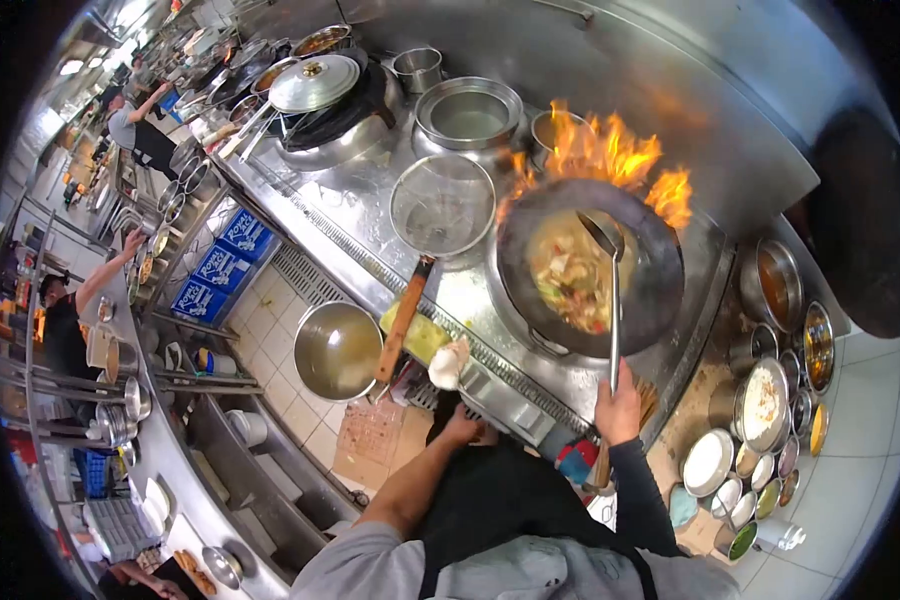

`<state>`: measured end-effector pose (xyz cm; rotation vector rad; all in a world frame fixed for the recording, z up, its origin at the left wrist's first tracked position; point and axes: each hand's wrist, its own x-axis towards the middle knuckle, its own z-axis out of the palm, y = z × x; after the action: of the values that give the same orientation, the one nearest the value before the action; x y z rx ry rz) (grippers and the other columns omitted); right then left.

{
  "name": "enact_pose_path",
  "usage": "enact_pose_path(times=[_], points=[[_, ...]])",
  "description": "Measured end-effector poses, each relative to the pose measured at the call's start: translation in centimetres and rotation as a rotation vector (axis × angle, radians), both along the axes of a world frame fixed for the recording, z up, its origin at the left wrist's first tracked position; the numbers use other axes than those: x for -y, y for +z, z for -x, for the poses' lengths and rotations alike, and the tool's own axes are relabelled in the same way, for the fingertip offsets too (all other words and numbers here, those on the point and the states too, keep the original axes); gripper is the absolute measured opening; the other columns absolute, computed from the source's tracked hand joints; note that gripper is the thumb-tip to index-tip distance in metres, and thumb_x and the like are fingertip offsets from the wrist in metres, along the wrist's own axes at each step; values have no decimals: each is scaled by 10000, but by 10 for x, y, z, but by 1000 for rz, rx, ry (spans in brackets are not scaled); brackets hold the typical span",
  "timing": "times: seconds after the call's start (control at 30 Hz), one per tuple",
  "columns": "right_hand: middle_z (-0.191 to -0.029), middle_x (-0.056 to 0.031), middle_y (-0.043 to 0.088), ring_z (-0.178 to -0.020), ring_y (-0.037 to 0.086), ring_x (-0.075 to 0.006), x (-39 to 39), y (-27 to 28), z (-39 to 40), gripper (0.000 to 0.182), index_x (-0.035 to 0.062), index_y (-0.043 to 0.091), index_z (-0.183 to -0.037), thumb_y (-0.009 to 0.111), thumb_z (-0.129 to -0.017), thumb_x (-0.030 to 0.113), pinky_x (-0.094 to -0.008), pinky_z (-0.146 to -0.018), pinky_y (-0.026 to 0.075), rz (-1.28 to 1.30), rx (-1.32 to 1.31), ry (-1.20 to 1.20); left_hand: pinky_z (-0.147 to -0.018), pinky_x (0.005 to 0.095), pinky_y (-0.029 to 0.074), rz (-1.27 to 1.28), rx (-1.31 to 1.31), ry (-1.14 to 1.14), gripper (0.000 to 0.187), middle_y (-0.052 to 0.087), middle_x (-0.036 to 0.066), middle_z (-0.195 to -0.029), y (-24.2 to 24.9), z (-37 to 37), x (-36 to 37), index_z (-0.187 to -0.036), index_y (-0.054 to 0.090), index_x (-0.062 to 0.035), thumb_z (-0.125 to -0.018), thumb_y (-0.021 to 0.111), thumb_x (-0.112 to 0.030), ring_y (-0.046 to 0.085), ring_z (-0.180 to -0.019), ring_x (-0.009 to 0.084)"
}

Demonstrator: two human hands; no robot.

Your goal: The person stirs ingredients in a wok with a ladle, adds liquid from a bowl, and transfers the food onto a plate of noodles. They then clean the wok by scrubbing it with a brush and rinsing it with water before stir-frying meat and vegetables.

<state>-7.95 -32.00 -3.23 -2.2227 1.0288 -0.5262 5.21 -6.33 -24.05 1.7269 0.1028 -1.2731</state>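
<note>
My right hand (618,408) is closed around the long handle of a metal ladle (615,300). The ladle's bowl rests inside a dark wok (660,270), over pieces of food in a pale broth (570,262). Tall flames (610,150) rise along the wok's far rim. My left hand (460,428) is low by the stove's front edge, close to my apron and below a crumpled white cloth (449,364); its fingers are mostly hidden. Left of the wok lies a round mesh strainer (442,207) with a wooden handle (404,320).
A metal pot of liquid (338,350) stands left of the strainer handle. Behind are a water-filled pot (468,115) and a lidded pan (314,84). Bowls of ingredients (765,405) crowd the right side. Other people (140,130) work at the far left.
</note>
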Motion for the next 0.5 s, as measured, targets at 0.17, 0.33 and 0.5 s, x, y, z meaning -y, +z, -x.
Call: enact_pose_path(times=[0.17,0.33,0.5], points=[[-641,-137,564,-519,577,-255,-4,19,-142,302,-22,557,-1093,591,-930,229,-395,-520,483,-269,92,130,-815,476,521,76,704,-447,541,668,241,-1064,-127,13,-3,-1215,565,3,-795,668,-321,661,-893,413],[-811,-293,649,-781,654,-439,17,3,-399,371,-86,625,-901,593,-880,282,-474,-715,520,-103,38,96,-897,491,495,26,583,-643,463,654,250,-1082,-92,-21,-19,-1152,628,-41,-855,553,-389,623,-1004,433],[-780,-246,668,-795,681,-396,51,-31,-567,238,53,732,-749,628,-785,264,-434,-692,541,503,-642,552,-868,507,491,160,506,-811,372,660,227,-1020,-48,-46,-47,-1052,630,-52,-883,566,-377,621,-1000,411]])
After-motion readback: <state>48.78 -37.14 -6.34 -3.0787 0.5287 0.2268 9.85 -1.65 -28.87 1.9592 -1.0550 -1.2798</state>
